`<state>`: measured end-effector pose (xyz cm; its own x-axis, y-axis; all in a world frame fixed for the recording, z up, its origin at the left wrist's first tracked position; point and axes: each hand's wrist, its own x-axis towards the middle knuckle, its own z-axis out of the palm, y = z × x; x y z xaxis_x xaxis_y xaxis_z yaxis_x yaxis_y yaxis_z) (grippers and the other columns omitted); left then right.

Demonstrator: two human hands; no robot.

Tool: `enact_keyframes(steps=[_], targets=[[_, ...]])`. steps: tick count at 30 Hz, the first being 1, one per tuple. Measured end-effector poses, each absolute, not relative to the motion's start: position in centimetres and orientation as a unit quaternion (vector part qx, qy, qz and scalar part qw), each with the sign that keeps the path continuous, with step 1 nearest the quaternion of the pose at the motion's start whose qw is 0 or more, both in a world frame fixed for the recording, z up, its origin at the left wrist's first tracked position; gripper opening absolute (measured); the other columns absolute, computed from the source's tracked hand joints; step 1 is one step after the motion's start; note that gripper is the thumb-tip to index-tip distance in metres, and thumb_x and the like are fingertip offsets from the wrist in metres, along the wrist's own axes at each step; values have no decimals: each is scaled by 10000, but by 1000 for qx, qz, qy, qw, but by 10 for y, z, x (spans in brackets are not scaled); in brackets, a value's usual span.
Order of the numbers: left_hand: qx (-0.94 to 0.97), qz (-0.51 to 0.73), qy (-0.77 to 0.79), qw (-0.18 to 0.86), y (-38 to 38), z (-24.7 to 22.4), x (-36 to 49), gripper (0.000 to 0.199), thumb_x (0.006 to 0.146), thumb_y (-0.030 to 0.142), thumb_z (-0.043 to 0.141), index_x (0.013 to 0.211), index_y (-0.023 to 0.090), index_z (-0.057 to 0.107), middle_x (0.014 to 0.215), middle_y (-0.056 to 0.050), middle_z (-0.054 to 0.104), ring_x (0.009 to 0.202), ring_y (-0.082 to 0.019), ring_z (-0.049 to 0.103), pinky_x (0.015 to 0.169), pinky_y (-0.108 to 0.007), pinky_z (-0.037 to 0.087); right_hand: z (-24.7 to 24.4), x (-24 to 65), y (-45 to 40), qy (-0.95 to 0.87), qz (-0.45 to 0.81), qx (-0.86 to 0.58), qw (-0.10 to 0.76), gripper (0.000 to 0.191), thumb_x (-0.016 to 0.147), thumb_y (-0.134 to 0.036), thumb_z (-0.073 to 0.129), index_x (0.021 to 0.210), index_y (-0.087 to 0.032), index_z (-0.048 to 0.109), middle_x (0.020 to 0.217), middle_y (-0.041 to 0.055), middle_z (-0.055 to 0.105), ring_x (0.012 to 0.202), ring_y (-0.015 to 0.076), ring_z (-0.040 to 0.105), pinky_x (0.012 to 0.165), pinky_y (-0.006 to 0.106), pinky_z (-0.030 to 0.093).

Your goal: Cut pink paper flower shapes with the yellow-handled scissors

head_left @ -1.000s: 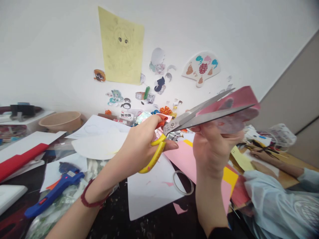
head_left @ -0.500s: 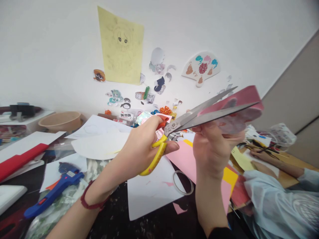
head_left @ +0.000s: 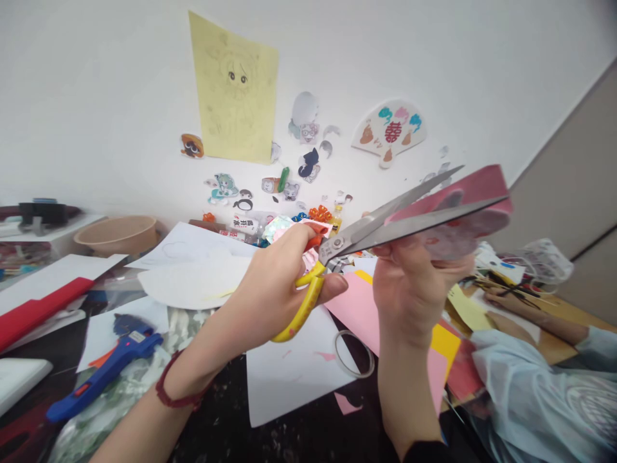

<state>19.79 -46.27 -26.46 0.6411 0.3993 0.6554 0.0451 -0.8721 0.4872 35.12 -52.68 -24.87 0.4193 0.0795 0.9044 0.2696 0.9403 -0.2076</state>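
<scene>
My left hand (head_left: 263, 292) is closed around the yellow and orange handles of a pair of scissors (head_left: 336, 244), with a dark red cord at the wrist. The two blades stand apart and point up to the right. Over at the right, my right hand (head_left: 409, 289) grips a pink piece of paper (head_left: 477, 183) with a paler patterned area on its lower side. One blade passes in front of this paper and the other lies above it. Some fingers of my right hand are hidden behind the blades and paper.
Below my hands lie a white sheet (head_left: 289, 379), a tape ring (head_left: 354, 372) and pink paper (head_left: 359, 305). A blue glue gun (head_left: 116, 366) rests at left near a beige bowl (head_left: 116, 235). At right, a co-worker's sleeve (head_left: 525, 386) is close by. Behind, cut-outs cover the wall.
The scissors and the pink paper have shifted very slightly to the right. Both hands keep their hold, and the blades remain apart.
</scene>
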Motion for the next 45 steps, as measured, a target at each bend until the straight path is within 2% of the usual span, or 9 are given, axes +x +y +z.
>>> enact_keyframes(steps=[6, 15, 20, 27, 31, 34, 39, 45], targets=[[881, 406, 121, 211, -463, -263, 198, 180, 922, 381, 463, 934, 201, 446, 832, 20, 495, 668, -131, 421, 599, -282, 332, -250, 353, -527, -534, -45, -164, 828, 165, 725, -150, 827, 763, -297, 764, 688, -80, 676, 573, 87, 602, 427, 209, 477], [872, 409, 131, 235, -465, -259, 199, 234, 898, 430, 507, 875, 205, 449, 736, 30, 479, 624, -128, 391, 569, -281, 311, -250, 352, -529, -538, -33, -160, 827, 224, 742, -79, 790, 808, -293, 781, 732, -78, 699, 587, 84, 616, 453, 215, 501], [876, 398, 141, 234, -465, -260, 196, 292, 884, 485, 511, 870, 204, 432, 780, 12, 477, 654, -143, 390, 589, -300, 307, -251, 353, -529, -531, -54, -180, 826, 162, 740, -155, 810, 811, -286, 749, 703, -72, 670, 567, 108, 579, 443, 235, 502], [883, 373, 143, 244, -466, -261, 196, 326, 902, 511, 540, 924, 212, 410, 815, 10, 466, 681, -155, 397, 601, -310, 321, -251, 354, -527, -532, -79, -173, 825, 150, 757, -163, 807, 785, -292, 736, 742, -69, 665, 594, 95, 593, 433, 194, 496], [885, 378, 144, 231, -465, -260, 196, 263, 930, 470, 485, 962, 215, 428, 798, 10, 462, 654, -154, 387, 588, -308, 306, -253, 354, -527, -534, -90, -184, 821, 118, 762, -220, 814, 803, -292, 730, 722, -67, 641, 577, 100, 586, 425, 202, 488], [883, 376, 155, 235, -466, -259, 197, 243, 912, 446, 512, 921, 220, 424, 776, 15, 467, 636, -149, 384, 582, -304, 308, -253, 355, -527, -528, -95, -206, 818, 114, 763, -260, 816, 790, -284, 707, 690, -67, 622, 578, 118, 591, 438, 228, 507], [878, 373, 172, 246, -468, -256, 198, 278, 863, 403, 589, 822, 228, 376, 724, 38, 455, 627, -140, 384, 595, -292, 319, -250, 353, -528, -522, -88, -194, 826, 153, 732, -212, 822, 801, -290, 709, 715, -71, 641, 566, 102, 573, 434, 224, 496], [877, 385, 160, 240, -467, -254, 199, 201, 797, 268, 552, 794, 230, 354, 690, 51, 465, 593, -127, 416, 567, -270, 323, -250, 354, -529, -521, -91, -205, 824, 149, 730, -231, 830, 799, -284, 709, 692, -70, 637, 560, 109, 575, 431, 231, 487]])
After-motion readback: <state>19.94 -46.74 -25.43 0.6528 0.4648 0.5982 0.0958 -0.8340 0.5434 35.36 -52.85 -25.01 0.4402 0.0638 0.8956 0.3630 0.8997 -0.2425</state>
